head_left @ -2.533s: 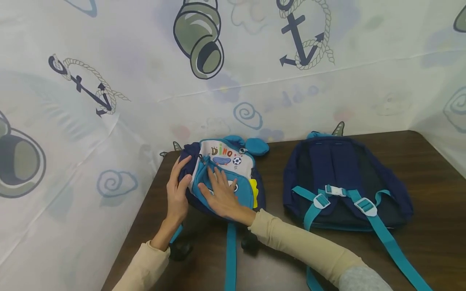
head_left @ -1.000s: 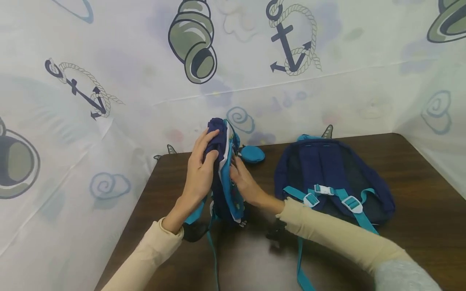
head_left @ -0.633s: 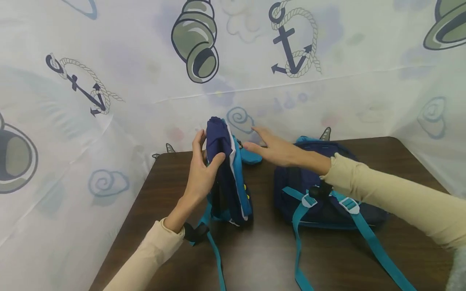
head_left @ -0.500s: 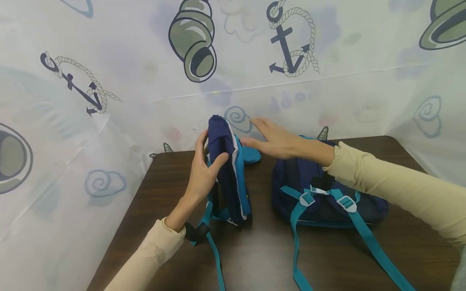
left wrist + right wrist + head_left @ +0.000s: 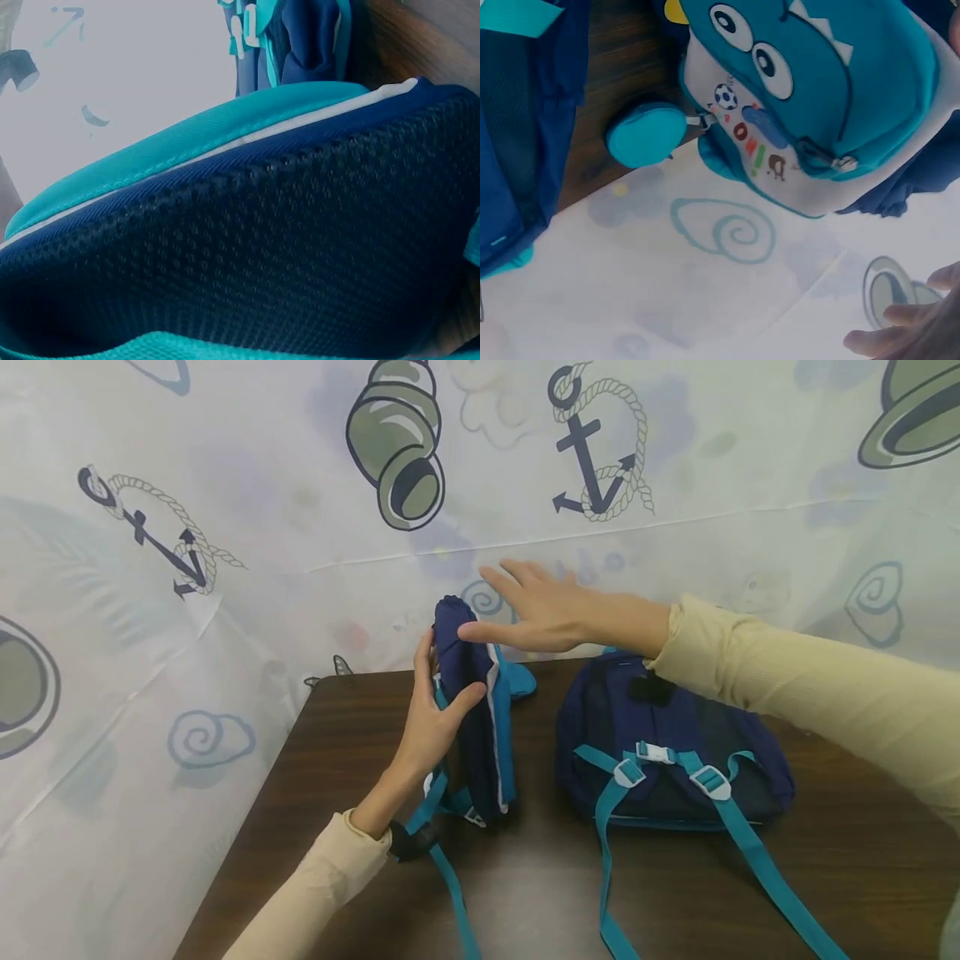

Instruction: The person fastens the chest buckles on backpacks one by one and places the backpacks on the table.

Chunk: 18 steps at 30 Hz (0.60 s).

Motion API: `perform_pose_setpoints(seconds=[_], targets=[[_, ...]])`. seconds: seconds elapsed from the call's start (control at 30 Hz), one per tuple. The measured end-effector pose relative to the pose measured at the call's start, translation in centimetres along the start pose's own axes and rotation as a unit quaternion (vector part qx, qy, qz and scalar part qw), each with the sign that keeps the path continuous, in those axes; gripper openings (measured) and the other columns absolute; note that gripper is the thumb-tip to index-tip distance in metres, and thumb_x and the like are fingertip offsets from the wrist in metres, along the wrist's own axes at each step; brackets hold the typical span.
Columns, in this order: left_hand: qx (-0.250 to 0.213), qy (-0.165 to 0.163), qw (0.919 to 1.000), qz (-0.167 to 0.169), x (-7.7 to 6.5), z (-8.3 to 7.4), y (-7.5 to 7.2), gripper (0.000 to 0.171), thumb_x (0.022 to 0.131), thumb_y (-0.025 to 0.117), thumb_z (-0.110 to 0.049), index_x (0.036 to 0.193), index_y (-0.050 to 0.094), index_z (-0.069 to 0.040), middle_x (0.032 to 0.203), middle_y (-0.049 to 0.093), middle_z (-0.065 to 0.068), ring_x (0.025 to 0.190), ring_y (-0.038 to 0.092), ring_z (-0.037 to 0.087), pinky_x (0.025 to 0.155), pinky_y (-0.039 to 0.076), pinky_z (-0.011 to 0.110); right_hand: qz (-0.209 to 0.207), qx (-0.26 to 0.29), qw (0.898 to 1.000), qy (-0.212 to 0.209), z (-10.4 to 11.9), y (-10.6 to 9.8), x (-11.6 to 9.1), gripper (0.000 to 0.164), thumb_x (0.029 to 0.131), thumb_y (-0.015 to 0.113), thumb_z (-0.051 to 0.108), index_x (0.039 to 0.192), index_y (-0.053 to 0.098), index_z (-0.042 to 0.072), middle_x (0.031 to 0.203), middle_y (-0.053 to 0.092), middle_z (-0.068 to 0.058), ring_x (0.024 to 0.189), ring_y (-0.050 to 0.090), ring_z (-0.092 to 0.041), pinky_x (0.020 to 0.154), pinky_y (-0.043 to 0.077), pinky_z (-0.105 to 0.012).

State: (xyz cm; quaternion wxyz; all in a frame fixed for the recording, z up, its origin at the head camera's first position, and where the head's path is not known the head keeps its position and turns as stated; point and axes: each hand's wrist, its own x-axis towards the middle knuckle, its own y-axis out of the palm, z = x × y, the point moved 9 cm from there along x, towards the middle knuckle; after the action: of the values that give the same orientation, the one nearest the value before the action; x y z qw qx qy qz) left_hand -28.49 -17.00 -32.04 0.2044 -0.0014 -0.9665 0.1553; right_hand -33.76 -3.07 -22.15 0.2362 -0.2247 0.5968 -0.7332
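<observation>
A small navy and teal backpack (image 5: 453,647) stands on edge on the table, side panel toward me. My left hand (image 5: 426,727) grips that side, thumb on the near face and fingers behind it. Its dark mesh back (image 5: 247,247) fills the left wrist view. In the right wrist view the front pocket (image 5: 840,82) shows cartoon eyes, white teeth and a zipper. A round teal pouch (image 5: 646,135) dangles from the bag's zipper. My right hand (image 5: 551,610) is spread in the air above and right of the backpack's top, apart from it in the right wrist view.
A second navy backpack (image 5: 600,718) lies to the right, straps up, with teal webbing (image 5: 772,868) trailing to the front. A brown wooden table (image 5: 540,893) meets a white cloth backdrop (image 5: 285,635) printed with anchors and shells. A teal strap (image 5: 453,885) hangs from the held bag.
The small backpack has turned from front-facing to standing on edge, with my left hand still on its side. My right hand has come off its front and risen above it.
</observation>
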Motion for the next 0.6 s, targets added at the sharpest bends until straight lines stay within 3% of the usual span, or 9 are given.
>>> perform_pose_setpoints(seconds=[0.17,0.33,0.6], targets=[[0.009,-0.005,0.9999,0.013,-0.1,0.2,0.5,0.091,0.093,0.064,-0.048,0.16,0.004,-0.034,0.167,0.009,-0.003,0.154,0.013,0.025,0.118,0.018,0.066,0.018,-0.039,0.999,-0.006,1.5,0.2,0.8,0.102,0.084,0.028,0.088,0.162,-0.001,0.029,0.169,0.001,-0.009,0.155,0.004,-0.038,0.113,0.006,-0.077],[0.008,-0.014,0.9995,0.026,-0.3,0.4,0.9,0.09,0.094,0.065,-0.045,0.159,0.003,-0.037,0.168,0.005,-0.006,0.155,0.009,0.023,0.12,0.015,0.065,0.033,-0.059,0.997,-0.022,3.6,0.9,1.5,0.102,0.083,0.029,0.089,0.161,-0.001,0.031,0.17,-0.002,-0.009,0.155,0.001,-0.04,0.113,0.007,-0.077],[-0.003,-0.022,0.9994,0.029,-0.5,0.5,0.9,0.092,0.095,0.066,-0.039,0.16,0.002,-0.036,0.168,0.004,-0.006,0.155,0.012,0.024,0.12,0.02,0.063,0.045,-0.104,0.993,-0.04,6.0,2.1,2.3,0.097,0.086,0.032,0.085,0.161,0.001,0.032,0.169,-0.001,-0.009,0.154,0.0,-0.043,0.113,0.005,-0.078]])
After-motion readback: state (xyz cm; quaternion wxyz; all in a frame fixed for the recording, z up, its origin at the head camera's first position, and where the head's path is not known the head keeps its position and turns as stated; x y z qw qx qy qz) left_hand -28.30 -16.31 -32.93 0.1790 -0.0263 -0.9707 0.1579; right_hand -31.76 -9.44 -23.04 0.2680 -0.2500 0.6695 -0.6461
